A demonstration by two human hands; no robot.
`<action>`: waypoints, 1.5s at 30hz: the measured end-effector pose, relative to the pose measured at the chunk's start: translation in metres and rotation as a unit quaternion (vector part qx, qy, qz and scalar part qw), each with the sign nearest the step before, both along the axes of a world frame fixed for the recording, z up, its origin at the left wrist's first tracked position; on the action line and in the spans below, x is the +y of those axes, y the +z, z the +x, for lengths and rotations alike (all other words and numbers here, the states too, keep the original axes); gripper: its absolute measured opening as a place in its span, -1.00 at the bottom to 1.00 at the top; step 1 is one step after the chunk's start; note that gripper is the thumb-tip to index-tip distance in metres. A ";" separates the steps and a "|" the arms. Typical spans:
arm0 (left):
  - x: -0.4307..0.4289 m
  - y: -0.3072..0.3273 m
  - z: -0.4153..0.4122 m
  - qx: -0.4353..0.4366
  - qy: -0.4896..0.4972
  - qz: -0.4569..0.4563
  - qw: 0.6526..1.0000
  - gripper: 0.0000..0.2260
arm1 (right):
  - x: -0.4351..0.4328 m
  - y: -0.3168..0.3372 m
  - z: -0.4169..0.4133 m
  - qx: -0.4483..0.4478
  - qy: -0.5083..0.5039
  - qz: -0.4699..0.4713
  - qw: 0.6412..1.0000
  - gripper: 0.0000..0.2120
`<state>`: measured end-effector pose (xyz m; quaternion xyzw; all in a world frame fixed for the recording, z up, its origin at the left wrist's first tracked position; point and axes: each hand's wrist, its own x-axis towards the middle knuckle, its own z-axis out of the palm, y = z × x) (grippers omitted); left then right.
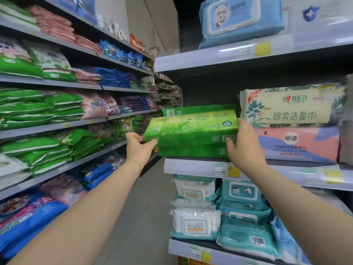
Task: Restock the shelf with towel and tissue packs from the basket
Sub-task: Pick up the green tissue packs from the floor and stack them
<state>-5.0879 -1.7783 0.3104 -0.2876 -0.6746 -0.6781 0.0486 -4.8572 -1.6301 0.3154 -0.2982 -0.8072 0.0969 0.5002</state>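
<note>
Tissue pack [191, 129] atop another pack [191, 151] on the shelf [189, 167], towel packs [294, 109] just right.

One head-worn wide-angle view faces forward down the aisle, close to the grey metal shelf [191, 168] at right.

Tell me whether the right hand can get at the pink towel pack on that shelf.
Probably yes: the pink towel pack sits just right of the right hand, its front face unblocked. But that hand grips the green tissue pack, so it must let go first.

Grey floor [145, 217], yellow price tag [234, 172], left aisle — green bags [28, 109], blue bags [114, 77]
</note>
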 end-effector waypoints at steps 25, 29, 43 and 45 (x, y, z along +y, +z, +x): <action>-0.023 -0.060 0.030 0.480 0.092 -0.407 0.772 -0.70 | -0.028 -0.069 -0.019 -0.235 -0.021 0.233 0.944 -0.71; -0.036 -0.087 0.043 0.483 0.058 -0.428 0.761 -0.66 | -0.040 -0.090 -0.018 -0.288 -0.001 0.279 0.916 -0.71; -0.054 -0.193 0.069 0.371 -0.046 -0.514 0.772 -0.60 | -0.085 -0.192 -0.031 -0.345 0.097 0.234 0.904 -0.66; -0.056 -0.207 0.071 0.355 -0.056 -0.520 0.775 -0.61 | -0.090 -0.208 -0.031 -0.353 0.105 0.221 0.903 -0.66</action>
